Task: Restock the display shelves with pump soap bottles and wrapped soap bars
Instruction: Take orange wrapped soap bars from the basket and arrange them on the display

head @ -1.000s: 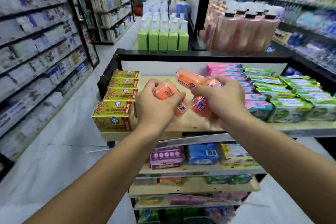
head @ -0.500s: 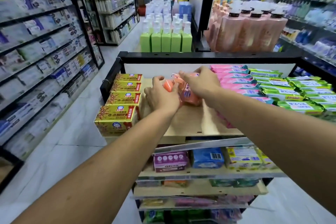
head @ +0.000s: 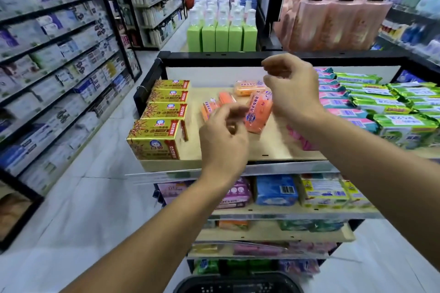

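Done: several orange wrapped soap bars (head: 258, 114) lie loose on the top shelf (head: 273, 147), between the gold soap boxes (head: 164, 112) and the pink wrapped bars (head: 342, 112).
Left hand (head: 223, 140): over the bars, blurred, fingers loosely curled, holding nothing.
Right hand (head: 292, 95): fingers loosely curled, empty.
Left: probably straightening the scattered bars and filling the bare shelf.

- orange soap bars (head: 258, 115): glossy clear plastic wrap
- gold boxes (head: 156, 139): shiny foil-look card
- shelf (head: 238, 147): pale matt wood, with a metal front edge
- floor (head: 78, 197): smooth, slightly shiny tiles
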Demonstrator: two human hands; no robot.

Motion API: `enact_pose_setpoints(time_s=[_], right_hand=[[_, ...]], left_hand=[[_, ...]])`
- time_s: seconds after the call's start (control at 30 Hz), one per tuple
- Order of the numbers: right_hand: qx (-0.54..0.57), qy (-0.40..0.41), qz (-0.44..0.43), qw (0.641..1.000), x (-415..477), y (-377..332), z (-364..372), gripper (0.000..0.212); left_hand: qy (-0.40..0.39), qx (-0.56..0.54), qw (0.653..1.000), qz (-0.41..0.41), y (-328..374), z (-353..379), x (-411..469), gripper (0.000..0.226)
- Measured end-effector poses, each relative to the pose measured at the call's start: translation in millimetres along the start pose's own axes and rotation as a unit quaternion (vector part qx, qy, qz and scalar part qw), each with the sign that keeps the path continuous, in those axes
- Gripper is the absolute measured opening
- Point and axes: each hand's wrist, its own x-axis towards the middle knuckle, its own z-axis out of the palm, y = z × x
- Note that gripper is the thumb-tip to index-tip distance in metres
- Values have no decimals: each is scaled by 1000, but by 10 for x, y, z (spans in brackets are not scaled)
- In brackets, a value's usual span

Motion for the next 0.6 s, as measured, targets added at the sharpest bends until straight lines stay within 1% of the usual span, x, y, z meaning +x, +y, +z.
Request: enact_pose_setpoints(time_s=[0.07, 0.13, 0.17, 0.23, 0.3, 0.4, 0.47, 0.5, 0.53, 0.6], right_hand=[[73, -3, -17, 997, -290, -56, -132, 28], [121, -5, -30, 992, -741, 20, -301, 25], [136, -1, -31, 990, -1025, 104, -388, 23], [136, 2, -18, 991, -1630, 331, -537, 17], [103, -30, 23, 994, -2230, 701, -575, 18], [43, -92, 128, 987, -2980, 1448, -476, 36], [13, -129, 212, 969, -3402, 2017, -321, 43], [10, -134, 254, 958, -3595, 2311, -234, 44], [11, -135, 291, 947, -3752, 2593, -133, 44], [-4, -146, 361, 921, -4176, 3241, 105, 39]], left_hand=[[-10, -19, 1000, 19, -93, -13, -278, 28], [-22, -6, 998, 51, -271, -15, -606, 27], [-32, 7, 997, 62, -389, -13, -776, 26], [-72, 27, 996, 47, -674, 4, -1112, 25], [-127, 45, 991, -5, -1028, 57, -1475, 25], [-197, 85, 969, -120, -1719, 118, -2045, 30], [-222, 121, 948, -192, -2290, 204, -2500, 31], [-229, 132, 938, -225, -2574, 238, -2732, 28], [-231, 144, 926, -262, -2833, 263, -2937, 25], [-249, 181, 891, -333, -3437, 336, -3424, 20]])
